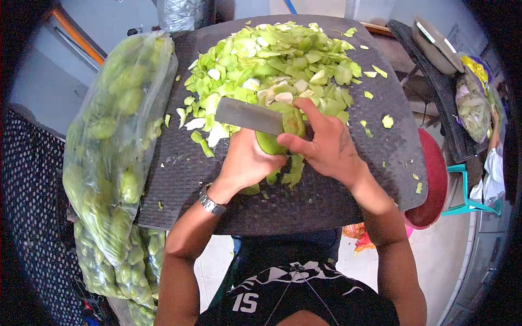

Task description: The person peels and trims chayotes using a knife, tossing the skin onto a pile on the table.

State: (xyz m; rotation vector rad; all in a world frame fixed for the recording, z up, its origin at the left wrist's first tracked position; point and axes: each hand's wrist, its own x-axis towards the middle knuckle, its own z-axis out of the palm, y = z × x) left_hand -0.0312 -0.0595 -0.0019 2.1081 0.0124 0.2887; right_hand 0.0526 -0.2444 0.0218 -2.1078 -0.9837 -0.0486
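Note:
Fingers of my left hand [249, 161], with a metal watch on its wrist, are wrapped round a green vegetable [269, 143]. The wide blade of a knife [247, 116] lies across the top of the vegetable, its free end pointing left. My right hand [328, 142] is closed at the blade's right end, thumb and index finger around green flesh; the knife's handle is hidden there. Just beyond both hands spreads a large heap of pale green slices and peels [283, 60]. Strips of peel [293, 171] hang or lie below the hands.
The dark woven table [185, 204] carries scattered scraps. Clear bags of whole green vegetables [117, 130] stand along its left side. On the right are a red tub [429, 182], a teal stool [466, 204], a grey basin [435, 46] and another bag [472, 103].

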